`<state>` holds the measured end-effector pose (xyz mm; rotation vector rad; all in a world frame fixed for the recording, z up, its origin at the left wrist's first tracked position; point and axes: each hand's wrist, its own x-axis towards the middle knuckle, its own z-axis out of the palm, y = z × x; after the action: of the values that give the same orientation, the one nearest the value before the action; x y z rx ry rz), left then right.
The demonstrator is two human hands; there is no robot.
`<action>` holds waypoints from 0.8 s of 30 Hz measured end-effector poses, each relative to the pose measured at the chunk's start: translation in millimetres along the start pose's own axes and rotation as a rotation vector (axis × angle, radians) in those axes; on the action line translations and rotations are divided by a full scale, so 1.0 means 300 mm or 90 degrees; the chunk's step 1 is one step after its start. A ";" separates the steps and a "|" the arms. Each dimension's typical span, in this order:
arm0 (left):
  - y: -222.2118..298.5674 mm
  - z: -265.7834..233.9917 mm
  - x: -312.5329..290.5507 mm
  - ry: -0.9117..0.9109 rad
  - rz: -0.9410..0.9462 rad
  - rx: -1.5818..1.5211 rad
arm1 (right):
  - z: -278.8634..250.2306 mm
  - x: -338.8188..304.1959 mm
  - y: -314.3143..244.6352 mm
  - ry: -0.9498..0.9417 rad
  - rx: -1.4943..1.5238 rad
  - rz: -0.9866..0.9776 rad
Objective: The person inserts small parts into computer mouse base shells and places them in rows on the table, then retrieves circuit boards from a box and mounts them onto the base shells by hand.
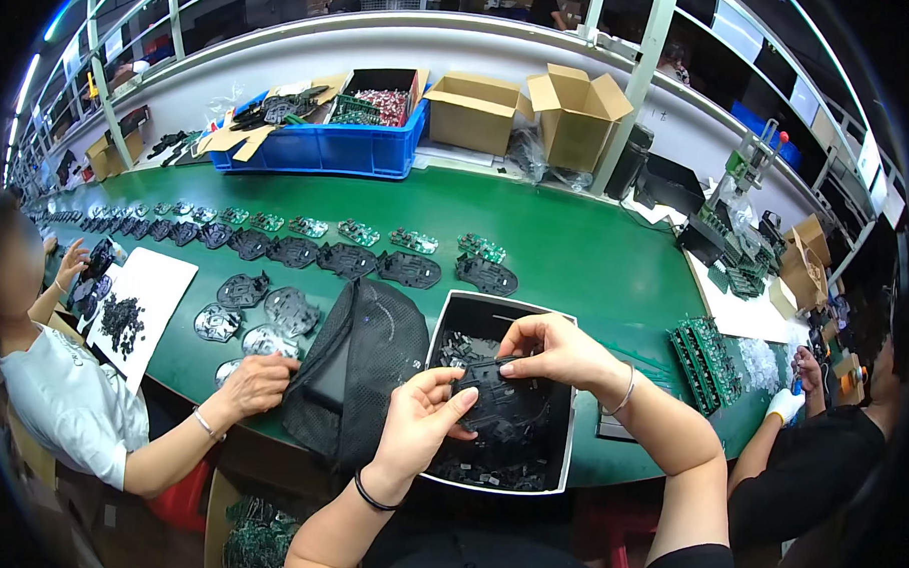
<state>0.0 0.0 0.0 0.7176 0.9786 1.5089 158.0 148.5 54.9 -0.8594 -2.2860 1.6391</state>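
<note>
Over a white-rimmed box (568, 428) of small black plastic parts, both my hands hold one black plastic shell (501, 394). It looks like a mouse base, with moulded ribs on its face. My left hand (425, 418) pinches its left edge between thumb and fingers. My right hand (552, 350) grips the upper right edge, thumb on the face. The fingertips behind the shell are partly hidden. Just left of the box stands a black mesh bag (356, 381).
Rows of black shells (347, 260) and green circuit boards (413, 243) run along the green bench (576, 238). A blue crate (319, 151) and cardboard boxes (470, 112) stand behind. A co-worker's hand (256, 385) reaches beside the bag; another person works at right near stacked boards (705, 365).
</note>
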 end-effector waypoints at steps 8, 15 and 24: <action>0.015 0.007 0.003 -0.026 -0.017 -0.039 | -0.020 -0.010 -0.024 -0.024 0.013 0.028; 0.013 -0.004 -0.004 -0.010 -0.013 -0.028 | -0.034 -0.099 -0.091 0.030 -0.320 -0.209; 0.023 0.020 -0.007 0.005 -0.006 0.002 | 0.012 -0.169 -0.081 0.060 -0.457 -0.224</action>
<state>2.3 -1.0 9.2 0.7088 0.9895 1.5041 189.1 112.0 84.4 -0.5710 -2.7759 0.6111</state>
